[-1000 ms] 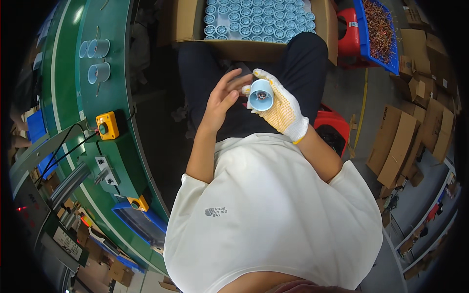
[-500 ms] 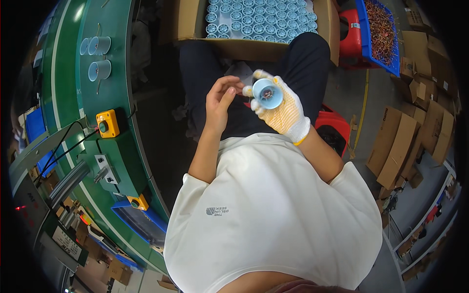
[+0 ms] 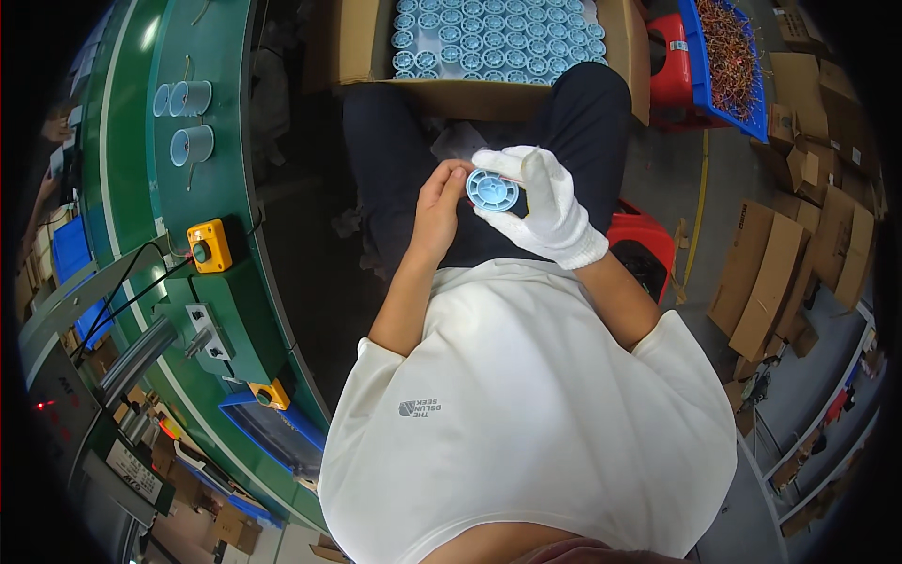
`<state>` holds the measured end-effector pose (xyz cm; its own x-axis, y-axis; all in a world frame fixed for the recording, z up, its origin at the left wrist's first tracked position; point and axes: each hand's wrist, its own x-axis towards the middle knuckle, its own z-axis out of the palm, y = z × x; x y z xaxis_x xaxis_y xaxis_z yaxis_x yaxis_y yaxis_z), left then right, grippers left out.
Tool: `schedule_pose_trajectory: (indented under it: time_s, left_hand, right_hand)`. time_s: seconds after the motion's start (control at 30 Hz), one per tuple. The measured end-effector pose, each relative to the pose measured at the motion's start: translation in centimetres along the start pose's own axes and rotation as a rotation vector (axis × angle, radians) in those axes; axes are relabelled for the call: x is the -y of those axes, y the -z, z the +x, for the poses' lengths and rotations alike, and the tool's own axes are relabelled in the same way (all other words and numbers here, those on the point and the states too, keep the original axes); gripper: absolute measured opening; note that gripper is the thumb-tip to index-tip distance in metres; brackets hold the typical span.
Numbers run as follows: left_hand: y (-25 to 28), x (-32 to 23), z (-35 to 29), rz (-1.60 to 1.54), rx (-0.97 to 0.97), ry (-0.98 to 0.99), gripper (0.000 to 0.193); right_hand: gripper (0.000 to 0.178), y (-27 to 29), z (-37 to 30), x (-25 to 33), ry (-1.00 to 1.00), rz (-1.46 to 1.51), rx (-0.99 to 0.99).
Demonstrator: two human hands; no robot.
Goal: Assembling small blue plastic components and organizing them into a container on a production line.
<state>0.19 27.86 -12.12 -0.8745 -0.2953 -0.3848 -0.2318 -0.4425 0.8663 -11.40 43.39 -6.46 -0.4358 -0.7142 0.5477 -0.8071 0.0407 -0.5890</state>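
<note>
My gloved right hand [image 3: 550, 202] grips a light-blue plastic cup [image 3: 492, 191] over my lap. Its round, spoked end faces up, and the glove's fingers curl around its far and near sides. At the cup's left edge, my bare left hand [image 3: 439, 209] has its thumb and fingers closed together. Whatever is between those fingertips is hidden. An open carton [image 3: 479, 97] beyond my knees holds rows of similar light-blue cups [image 3: 517, 42], spoked ends up.
On the green conveyor line [image 3: 221, 56] at left stand several light-blue cups [image 3: 194, 146] with thin wires. A yellow button box [image 3: 209, 246] sits nearer. At far right, a blue bin [image 3: 700, 70] of wires rests on a red stool [image 3: 665, 61]; cardboard boxes [image 3: 756, 273] lean beyond.
The cup has turned over in my right hand: its open end with wires inside showed before, its spoked end shows now. My left hand has moved right, up to the cup's edge.
</note>
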Motion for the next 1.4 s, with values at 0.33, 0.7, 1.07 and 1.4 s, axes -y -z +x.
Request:
schedule_pose_trajectory:
  time_s: [0.33, 0.7, 1.07, 1.4]
  left_hand:
    - [0.0, 0.0, 0.4, 0.042, 0.01, 0.017, 0.036]
    - [4.6, 2.1, 0.7, -0.521, -0.321, -0.069, 0.042]
    - [12.7, 3.7, -1.8, -0.05, -0.459, -0.29, 0.044]
    - [14.1, 4.9, -2.9, -0.119, -0.444, -0.261, 0.041]
  right_hand:
    - [0.129, -0.1, -0.2, -0.3, -0.024, 0.058, -0.026]
    - [0.078, -5.3, 4.4, 1.9, -0.684, 1.184, -0.041]
    - [0.055, -22.5, 25.8, 3.3, -0.235, 0.746, 0.1]
    - [0.049, -25.9, 24.0, 2.9, 0.127, 0.463, -0.164]
